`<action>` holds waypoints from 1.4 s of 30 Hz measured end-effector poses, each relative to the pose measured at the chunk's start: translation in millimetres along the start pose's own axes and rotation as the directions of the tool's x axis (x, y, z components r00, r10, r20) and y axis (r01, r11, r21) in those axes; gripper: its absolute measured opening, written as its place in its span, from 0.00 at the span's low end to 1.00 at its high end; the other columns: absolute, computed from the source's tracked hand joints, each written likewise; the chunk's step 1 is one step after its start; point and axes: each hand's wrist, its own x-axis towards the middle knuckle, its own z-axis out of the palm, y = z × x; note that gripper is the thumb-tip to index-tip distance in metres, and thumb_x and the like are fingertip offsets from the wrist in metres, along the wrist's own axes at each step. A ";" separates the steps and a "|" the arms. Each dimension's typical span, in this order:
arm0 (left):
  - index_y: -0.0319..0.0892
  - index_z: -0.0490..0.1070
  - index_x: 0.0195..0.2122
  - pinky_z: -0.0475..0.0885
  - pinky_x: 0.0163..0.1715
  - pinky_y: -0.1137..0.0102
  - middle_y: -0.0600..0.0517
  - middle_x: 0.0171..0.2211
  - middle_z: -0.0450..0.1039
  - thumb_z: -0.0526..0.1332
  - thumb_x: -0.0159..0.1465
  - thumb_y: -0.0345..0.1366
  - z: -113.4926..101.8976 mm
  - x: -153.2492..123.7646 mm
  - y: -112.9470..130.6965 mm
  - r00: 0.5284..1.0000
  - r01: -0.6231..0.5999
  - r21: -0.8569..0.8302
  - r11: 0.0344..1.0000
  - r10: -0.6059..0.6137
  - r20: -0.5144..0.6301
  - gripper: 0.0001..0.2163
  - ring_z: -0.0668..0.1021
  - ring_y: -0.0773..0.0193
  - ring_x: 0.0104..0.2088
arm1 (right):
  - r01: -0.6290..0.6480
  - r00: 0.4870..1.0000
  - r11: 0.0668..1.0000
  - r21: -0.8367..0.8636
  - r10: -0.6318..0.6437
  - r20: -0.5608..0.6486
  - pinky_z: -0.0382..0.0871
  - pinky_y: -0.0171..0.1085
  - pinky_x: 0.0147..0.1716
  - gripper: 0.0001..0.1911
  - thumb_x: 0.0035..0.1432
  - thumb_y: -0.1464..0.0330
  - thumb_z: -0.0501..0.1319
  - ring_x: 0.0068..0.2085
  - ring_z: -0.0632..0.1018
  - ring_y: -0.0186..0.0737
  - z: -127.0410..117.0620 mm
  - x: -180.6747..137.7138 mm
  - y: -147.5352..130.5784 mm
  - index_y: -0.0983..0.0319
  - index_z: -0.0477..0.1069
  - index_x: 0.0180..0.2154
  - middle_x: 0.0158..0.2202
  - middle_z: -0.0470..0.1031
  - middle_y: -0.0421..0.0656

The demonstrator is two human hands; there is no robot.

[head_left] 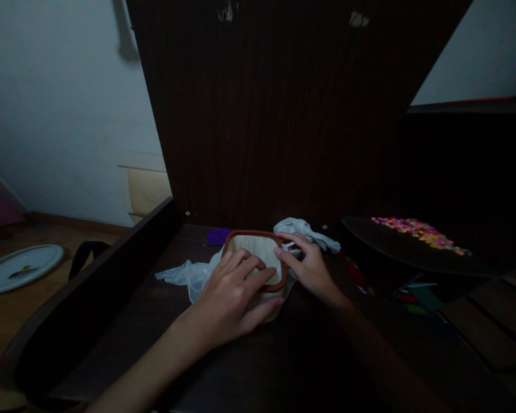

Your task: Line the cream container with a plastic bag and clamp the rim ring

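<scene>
A small bin (pixel 253 234) with a brown square rim and a pale inside stands on the dark desk. Thin white plastic bag (pixel 189 275) bunches out around its left side and below its rim. My left hand (pixel 236 289) reaches over the near left of the rim, fingers inside and thumb outside on the front wall. At the right edge, my right hand (pixel 307 264) pinches the rim, its thumb on the inner side. Another crumpled white plastic bag (pixel 298 226) lies behind my right hand. What my left fingertips touch inside is partly hidden.
A purple item (pixel 218 236) lies behind the bin, before a tall dark wood panel (pixel 275 126). A raised dark board (pixel 112 281) edges the desk on the left. To the right is a dark object with colourful flower-like decoration (pixel 421 232). A round white lid (pixel 23 267) is at far left.
</scene>
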 end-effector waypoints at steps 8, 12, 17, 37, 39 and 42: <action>0.47 0.67 0.60 0.67 0.60 0.46 0.41 0.61 0.67 0.72 0.57 0.47 -15.6 -18.4 -51.2 0.965 0.233 -0.284 0.930 -0.257 -0.052 0.31 0.70 0.42 0.61 | 0.095 0.978 0.995 -0.010 -0.091 0.189 0.59 0.58 0.63 0.25 0.61 0.56 0.65 0.61 0.71 0.53 -12.5 -8.1 6.5 0.57 0.72 0.58 0.59 0.73 0.50; 0.46 0.60 0.67 0.63 0.64 0.45 0.39 0.67 0.60 0.71 0.58 0.49 -10.2 -26.2 -77.6 0.948 0.301 -0.581 0.757 -0.305 0.093 0.38 0.66 0.40 0.66 | 0.094 0.943 0.994 0.048 -0.105 0.315 0.53 0.60 0.67 0.40 0.57 0.49 0.67 0.68 0.63 0.56 -20.8 -10.5 7.5 0.56 0.62 0.66 0.67 0.63 0.52; 0.47 0.60 0.67 0.62 0.66 0.46 0.40 0.68 0.61 0.73 0.57 0.48 -2.6 -27.2 -87.1 0.933 0.350 -0.710 0.611 -0.299 0.202 0.39 0.67 0.41 0.66 | 0.076 0.908 0.995 0.063 -0.095 0.409 0.50 0.61 0.68 0.50 0.50 0.45 0.70 0.70 0.58 0.58 -24.1 -8.9 5.0 0.56 0.58 0.68 0.70 0.58 0.54; 0.47 0.59 0.67 0.61 0.66 0.48 0.39 0.68 0.59 0.75 0.51 0.50 7.8 -33.3 -86.9 0.937 0.333 -0.650 0.683 -0.315 0.150 0.44 0.64 0.39 0.67 | -0.032 0.878 0.993 0.110 -0.025 0.478 0.44 0.60 0.70 0.54 0.47 0.41 0.69 0.72 0.53 0.60 -21.3 -7.2 17.3 0.53 0.55 0.70 0.72 0.54 0.48; 0.48 0.58 0.68 0.59 0.67 0.48 0.40 0.70 0.56 0.75 0.52 0.50 8.5 -35.2 -87.3 0.938 0.331 -0.646 0.688 -0.312 0.148 0.45 0.62 0.39 0.68 | -0.043 0.880 0.991 0.129 -0.024 0.475 0.44 0.60 0.70 0.55 0.47 0.41 0.69 0.72 0.54 0.60 -20.3 -8.4 17.9 0.53 0.55 0.70 0.72 0.54 0.48; 0.48 0.57 0.69 0.57 0.68 0.48 0.41 0.71 0.54 0.74 0.53 0.51 10.0 -38.4 -87.7 0.940 0.327 -0.633 0.702 -0.311 0.141 0.45 0.59 0.40 0.69 | -0.071 0.880 0.985 0.157 -0.013 0.475 0.44 0.59 0.70 0.55 0.47 0.42 0.70 0.72 0.54 0.59 -19.1 -10.9 18.1 0.53 0.54 0.70 0.73 0.53 0.48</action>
